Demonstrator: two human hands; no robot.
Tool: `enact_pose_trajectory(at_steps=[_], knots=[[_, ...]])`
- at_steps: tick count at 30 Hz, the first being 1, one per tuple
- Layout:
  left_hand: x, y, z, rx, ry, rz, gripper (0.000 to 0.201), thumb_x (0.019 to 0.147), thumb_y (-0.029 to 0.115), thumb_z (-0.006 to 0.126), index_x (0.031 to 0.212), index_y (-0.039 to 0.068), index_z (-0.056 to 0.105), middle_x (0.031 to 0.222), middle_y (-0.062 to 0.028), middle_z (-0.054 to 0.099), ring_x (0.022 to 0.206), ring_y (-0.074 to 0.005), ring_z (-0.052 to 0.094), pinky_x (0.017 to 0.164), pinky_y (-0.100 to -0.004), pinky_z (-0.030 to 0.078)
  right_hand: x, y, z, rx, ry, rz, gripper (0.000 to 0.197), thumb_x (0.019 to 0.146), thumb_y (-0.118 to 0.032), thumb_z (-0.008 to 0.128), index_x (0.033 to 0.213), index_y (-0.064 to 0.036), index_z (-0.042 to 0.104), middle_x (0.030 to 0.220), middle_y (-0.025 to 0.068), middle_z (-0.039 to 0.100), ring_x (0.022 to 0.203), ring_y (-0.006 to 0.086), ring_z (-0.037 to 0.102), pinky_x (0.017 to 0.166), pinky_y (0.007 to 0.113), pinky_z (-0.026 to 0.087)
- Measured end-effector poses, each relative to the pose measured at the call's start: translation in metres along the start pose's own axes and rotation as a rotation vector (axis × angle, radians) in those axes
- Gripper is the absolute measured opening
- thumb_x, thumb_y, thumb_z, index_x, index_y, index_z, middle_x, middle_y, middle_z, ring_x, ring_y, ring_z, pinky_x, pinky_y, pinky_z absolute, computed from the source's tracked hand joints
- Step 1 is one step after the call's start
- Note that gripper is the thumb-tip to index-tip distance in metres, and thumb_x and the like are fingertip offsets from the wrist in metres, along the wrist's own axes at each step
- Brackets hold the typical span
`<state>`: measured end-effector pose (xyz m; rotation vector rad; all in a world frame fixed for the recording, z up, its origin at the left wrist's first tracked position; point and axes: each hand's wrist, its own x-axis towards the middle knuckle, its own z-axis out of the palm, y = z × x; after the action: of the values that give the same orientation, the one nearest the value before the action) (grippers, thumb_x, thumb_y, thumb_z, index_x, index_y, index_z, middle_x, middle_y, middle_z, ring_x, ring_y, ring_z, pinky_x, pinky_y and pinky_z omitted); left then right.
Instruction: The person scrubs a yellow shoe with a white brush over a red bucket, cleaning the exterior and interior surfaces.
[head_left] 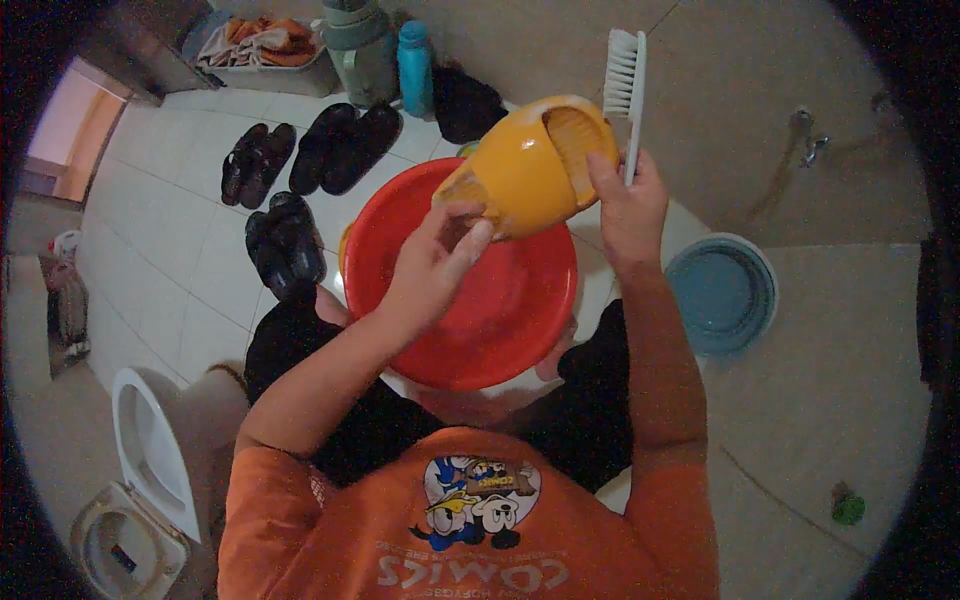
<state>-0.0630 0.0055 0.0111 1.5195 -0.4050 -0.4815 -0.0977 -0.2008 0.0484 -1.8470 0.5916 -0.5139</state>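
Slipper [520, 170], the yellow one, is above the far side of the red basin [465, 330]. From left, I see the left hand [432, 262] pinching its lower end; at its right end, the right hand [632, 212] lays the thumb, fingers curled around the upright brush [637, 105].

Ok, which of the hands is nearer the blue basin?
Right. In the picture, the right hand, holding the brush, is up and left of the blue basin; the left hand is farther left, over the red basin.
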Motion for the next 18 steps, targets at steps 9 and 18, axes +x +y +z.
enact_pose_trajectory(at_steps=[9,18], knots=[[0.032,-0.005,-0.026,-1.073,-0.361,-0.346,0.035,0.092,0.033,0.048,0.114,0.006,0.049,0.099,-0.0048,0.059,0.090,-0.0132,0.058,0.083,-0.0297,0.046,-0.012,0.026,0.032,0.074,-0.041,0.016,0.036,0.084,-0.026,0.061,0.108,0.0004,0.053,0.094,0.0117,0.062,0.082,0.0197,0.059,0.075,0.032,0.047],[0.063,-0.003,-0.056,-1.376,-0.255,-0.172,0.037,0.094,0.036,0.041,0.114,0.006,0.049,0.103,-0.0069,0.060,0.091,-0.0170,0.061,0.072,-0.0262,0.052,-0.068,0.009,0.023,-0.813,-0.237,-0.668,0.049,0.078,-0.030,0.065,0.125,-0.0204,0.051,0.067,0.0081,0.049,0.054,0.0260,0.054,0.048,0.037,0.046]])
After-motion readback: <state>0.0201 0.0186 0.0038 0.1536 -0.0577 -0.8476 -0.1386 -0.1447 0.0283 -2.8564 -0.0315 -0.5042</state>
